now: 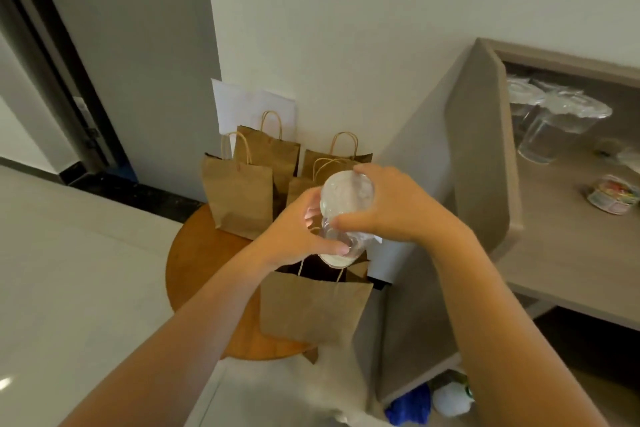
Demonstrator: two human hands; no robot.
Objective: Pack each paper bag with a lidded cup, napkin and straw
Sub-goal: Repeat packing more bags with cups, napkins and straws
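Note:
A clear plastic cup with a domed lid (pixel 346 199) is held above an open brown paper bag (pixel 311 312) on a round wooden stool (pixel 194 274). My left hand (pixel 298 236) grips the cup's lower body from the left. My right hand (pixel 391 208) grips its lid and upper part from the right. Something white (pixel 334 259) shows inside the open bag's mouth, just below the cup. Three more brown paper bags (pixel 239 198) with twisted handles stand behind, at the far side of the stool.
White paper (pixel 242 107) leans on the wall behind the bags. A grey shelf unit (pixel 485 156) stands close on the right, with clear cups (pixel 554 125) and a small patterned tub (pixel 613 198) on its shelf. Blue and white items (pixel 429 402) lie on the floor below.

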